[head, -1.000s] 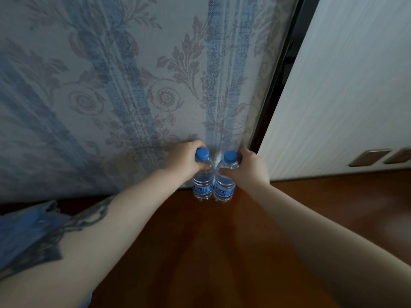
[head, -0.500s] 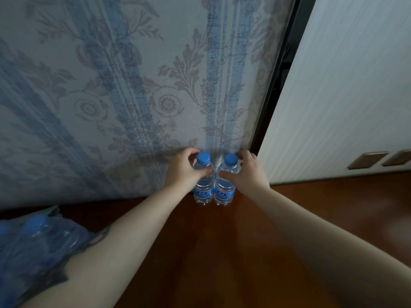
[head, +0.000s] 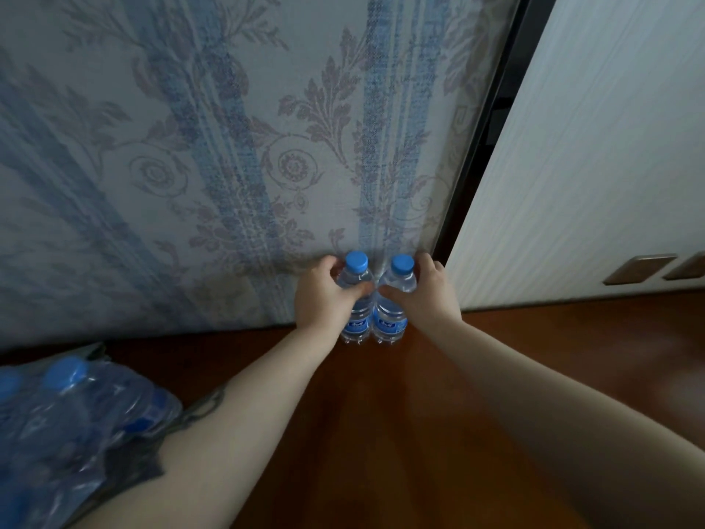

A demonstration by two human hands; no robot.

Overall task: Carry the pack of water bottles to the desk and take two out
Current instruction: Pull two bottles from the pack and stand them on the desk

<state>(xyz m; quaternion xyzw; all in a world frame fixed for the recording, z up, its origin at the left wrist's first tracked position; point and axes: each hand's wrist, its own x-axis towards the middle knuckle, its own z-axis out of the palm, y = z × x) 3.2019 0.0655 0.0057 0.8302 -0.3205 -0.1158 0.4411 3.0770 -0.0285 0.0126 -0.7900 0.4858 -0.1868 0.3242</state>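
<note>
Two clear water bottles with blue caps stand upright side by side on the brown wooden desk [head: 381,433], close to the patterned wall. My left hand [head: 324,299] is wrapped around the shoulder of the left bottle [head: 356,295]. My right hand [head: 427,295] grips the shoulder of the right bottle [head: 393,315]. The two bottles touch each other. The plastic-wrapped pack of water bottles [head: 65,425] lies at the lower left, partly behind my left forearm and cut off by the frame edge.
The wall [head: 190,166] with blue floral wallpaper rises right behind the bottles. A white panel [head: 591,166] with two brown recessed handles stands at the right, with a dark gap beside it. Bare desk surface stretches to the right.
The view has tilted, so more of the pack shows at the lower left. My hands and both bottles stay in the same spot by the wall.
</note>
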